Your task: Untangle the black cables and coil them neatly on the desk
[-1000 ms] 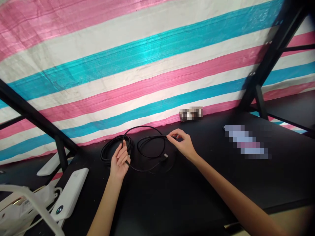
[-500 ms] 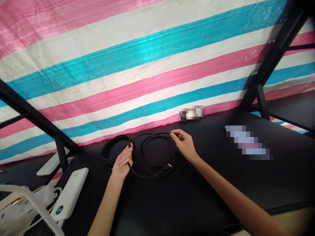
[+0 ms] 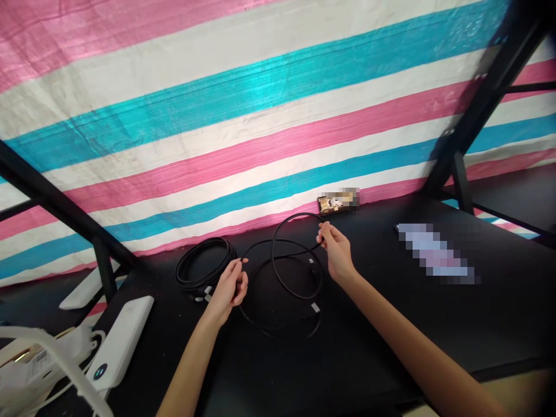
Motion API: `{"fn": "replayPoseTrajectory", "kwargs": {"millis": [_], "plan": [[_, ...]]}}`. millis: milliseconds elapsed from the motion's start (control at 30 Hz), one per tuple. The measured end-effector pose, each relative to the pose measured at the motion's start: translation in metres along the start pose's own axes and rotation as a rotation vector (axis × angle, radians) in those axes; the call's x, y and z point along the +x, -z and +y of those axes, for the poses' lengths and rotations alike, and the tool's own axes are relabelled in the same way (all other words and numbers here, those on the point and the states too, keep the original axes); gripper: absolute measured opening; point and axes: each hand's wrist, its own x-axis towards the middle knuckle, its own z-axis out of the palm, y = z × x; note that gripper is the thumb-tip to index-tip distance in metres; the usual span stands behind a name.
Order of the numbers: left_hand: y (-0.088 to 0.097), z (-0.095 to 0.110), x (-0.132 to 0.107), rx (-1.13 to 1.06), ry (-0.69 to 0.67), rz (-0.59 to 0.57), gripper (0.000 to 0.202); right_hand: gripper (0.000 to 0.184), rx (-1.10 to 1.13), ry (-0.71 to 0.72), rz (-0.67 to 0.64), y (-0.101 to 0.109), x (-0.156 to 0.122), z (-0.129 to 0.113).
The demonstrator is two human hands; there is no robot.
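A thin black cable runs in loose loops between my hands above a black table. My left hand is closed, pinching the cable at its left end. My right hand is closed too and holds the cable higher up, with one loop arching over it and a small plug hanging below. To the left of my left hand a second black cable lies coiled on the table.
A white power bank and white cords lie at the table's left end. A phone leans at the back against a striped pink, blue and white tarp. Black frame bars rise at both sides. A blurred flat item lies right.
Both hands drew apart and lifted the thin cable off the table: the right hand moved right and up, the left hand closed on it. The loop now hangs looser and lower.
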Motion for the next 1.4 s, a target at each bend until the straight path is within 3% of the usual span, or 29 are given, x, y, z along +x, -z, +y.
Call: {"fn": "replayPoseTrajectory", "kwargs": {"millis": [167, 300, 467, 600, 700, 800, 967, 1133, 1300, 1400], "plan": [[0.000, 0.001, -0.001, 0.164, -0.140, 0.057, 0.043, 0.045, 0.092, -0.101, -0.024, 0.002, 0.003, -0.001], [-0.003, 0.005, -0.002, 0.258, -0.284, 0.213, 0.045, 0.047, 0.115, -0.140, -0.027, 0.004, 0.007, -0.003], [-0.008, 0.010, -0.008, 0.275, -0.400, 0.398, 0.042, 0.044, 0.150, -0.268, -0.049, 0.004, 0.006, -0.007], [-0.010, 0.014, -0.013, 0.247, -0.451, 0.457, 0.039, 0.039, 0.127, -0.279, -0.080, 0.004, 0.005, -0.009], [-0.009, 0.014, -0.011, 0.210, -0.425, 0.385, 0.041, 0.036, 0.081, -0.211, -0.123, 0.003, 0.003, -0.009], [-0.006, 0.009, -0.006, 0.174, -0.337, 0.225, 0.045, 0.035, 0.032, -0.150, -0.201, 0.000, -0.001, -0.009], [-0.010, 0.001, -0.003, 0.263, -0.236, 0.076, 0.047, 0.030, -0.031, -0.075, -0.330, -0.001, -0.008, -0.014], [-0.017, -0.005, -0.006, 0.420, -0.126, 0.037, 0.048, 0.027, -0.106, -0.045, -0.417, -0.002, -0.013, -0.022], [-0.013, -0.009, -0.002, 0.505, -0.189, 0.067, 0.036, 0.023, -0.118, -0.048, -0.544, -0.008, -0.024, -0.022], [-0.014, -0.006, -0.002, 0.390, -0.210, 0.046, 0.033, 0.023, -0.112, -0.030, -0.556, -0.010, -0.027, -0.020]]}}
